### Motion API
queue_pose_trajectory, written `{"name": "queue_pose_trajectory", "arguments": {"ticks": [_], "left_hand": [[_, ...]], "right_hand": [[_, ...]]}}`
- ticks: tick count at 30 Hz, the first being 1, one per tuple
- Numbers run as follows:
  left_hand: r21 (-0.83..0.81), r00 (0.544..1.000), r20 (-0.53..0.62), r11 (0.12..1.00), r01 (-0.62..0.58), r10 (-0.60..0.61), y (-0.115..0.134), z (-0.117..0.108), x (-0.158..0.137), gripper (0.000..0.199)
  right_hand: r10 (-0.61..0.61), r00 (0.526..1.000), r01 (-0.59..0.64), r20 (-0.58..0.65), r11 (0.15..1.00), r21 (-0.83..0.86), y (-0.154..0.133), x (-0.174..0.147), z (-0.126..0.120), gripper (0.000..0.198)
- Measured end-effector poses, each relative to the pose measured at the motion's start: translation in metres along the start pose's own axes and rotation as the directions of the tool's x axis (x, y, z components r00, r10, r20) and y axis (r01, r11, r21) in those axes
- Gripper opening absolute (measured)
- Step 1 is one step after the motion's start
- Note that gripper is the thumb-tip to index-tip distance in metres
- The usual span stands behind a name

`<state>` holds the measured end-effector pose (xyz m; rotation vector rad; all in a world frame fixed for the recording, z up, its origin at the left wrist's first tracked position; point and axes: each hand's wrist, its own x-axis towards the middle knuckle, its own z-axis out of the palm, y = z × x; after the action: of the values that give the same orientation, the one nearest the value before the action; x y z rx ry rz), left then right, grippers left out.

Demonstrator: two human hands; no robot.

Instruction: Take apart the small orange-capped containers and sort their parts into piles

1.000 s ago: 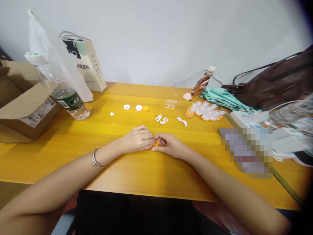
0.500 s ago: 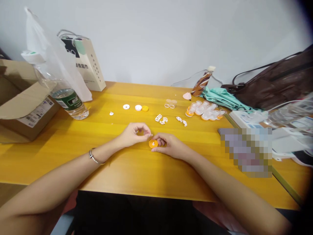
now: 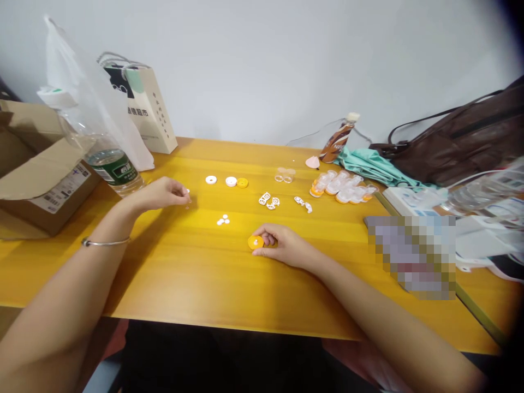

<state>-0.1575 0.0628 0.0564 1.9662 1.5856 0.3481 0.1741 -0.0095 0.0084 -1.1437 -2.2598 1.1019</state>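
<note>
Landmark = cluster of small wht discs (image 3: 226,221) on table (image 3: 184,278). Orange disc (image 3: 252,243) is R of cluster & a bit nearer wearer, in R hand (image 3: 283,244): thumb & index pinch its rim from the R side, other fingers curled in behind. On the wood or just above it: can't tell. L hand (image 3: 164,192) well L of cluster & beyond it, fingers bunched, thumb & index tips nearly meeting at a sm. wht part (image 3: 188,191); whether they grip it or only touch, can't tell, tips too small & partly hidden. Step in hand, my read: R steadies disc while L deals w/ a loose sm. part; a holding-&-fetching stage. Next move would prob. call for a fine fingertip pinch by L, light pressure, w/ R keeping disc level & its face free. Orientation: disc is round so no real long axis; broad face turned up & twd wearer, wht nub (image 3: 256,241) showing approx mid-face. Which way nub points: too small to say. Beyond cluster: wht ring (image 3: 207,179) lying flat, sl. to L; 2nd wht ring (image 3: 227,181) sl. to R, w/ yellow ring (image 3: 242,183) right beside it. Beyond cluster & to R: wht lattice pcs (image 3: 262,201), in two loose groups, lying at mixed angles.
</note>
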Motion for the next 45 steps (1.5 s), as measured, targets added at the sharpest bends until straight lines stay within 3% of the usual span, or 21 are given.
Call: {"name": "queue_pose_trajectory", "arguments": {"ticks": [6, 12, 20, 24, 26, 29, 32, 35, 45], "left_hand": [[0.087, 0.985, 0.172, 0.996, 0.010, -0.025, -0.020, -0.010, 0.002, 0.024], [0.112, 0.979, 0.204, 0.993, -0.049, 0.025, -0.014, -0.001, 0.005, 0.025], [0.243, 0.993, 0.119, 0.970, -0.020, -0.010, -0.008, -0.005, 0.002, 0.024], [0.192, 0.995, -0.026, 0.977, -0.087, 0.094, 0.014, 0.011, -0.003, 0.024], [0.098, 0.964, -0.074, 0.964, -0.247, 0.254, 0.032, 0.032, -0.008, 0.025], [0.012, 0.856, 0.016, 0.856, -0.517, 0.517, 0.061, 0.071, -0.016, 0.026], [0.003, 0.755, 0.091, 0.758, -0.653, 0.650, 0.082, 0.102, -0.024, 0.027], [0.028, 0.752, 0.061, 0.752, -0.659, 0.657, 0.088, 0.116, -0.029, 0.027], [0.013, 0.739, 0.047, 0.739, -0.673, 0.672, 0.087, 0.122, -0.027, 0.028]], "right_hand": [[-0.005, 1.000, 0.005, 0.009, 1.000, -0.002, 0.000, 0.000, -0.001, 0.024], [-0.019, 1.000, 0.019, 0.013, 1.000, -0.009, 0.000, 0.000, -0.001, 0.025], [-0.017, 1.000, 0.018, 0.013, 1.000, -0.012, 0.000, 0.000, -0.001, 0.026], [-0.015, 1.000, 0.015, 0.016, 1.000, -0.016, 0.000, 0.000, -0.001, 0.027], [-0.008, 1.000, 0.008, 0.009, 1.000, -0.018, 0.001, 0.000, -0.001, 0.031], [-0.003, 1.000, 0.003, 0.005, 1.000, -0.017, 0.001, 0.001, -0.001, 0.036], [-0.036, 0.999, 0.036, 0.015, 0.999, -0.012, 0.000, 0.001, -0.002, 0.032], [-0.061, 0.998, 0.060, 0.022, 0.998, 0.021, -0.001, 0.000, -0.003, 0.030], [-0.064, 0.998, 0.064, -0.011, 0.994, 0.089, 0.004, 0.000, -0.001, 0.054]]}}
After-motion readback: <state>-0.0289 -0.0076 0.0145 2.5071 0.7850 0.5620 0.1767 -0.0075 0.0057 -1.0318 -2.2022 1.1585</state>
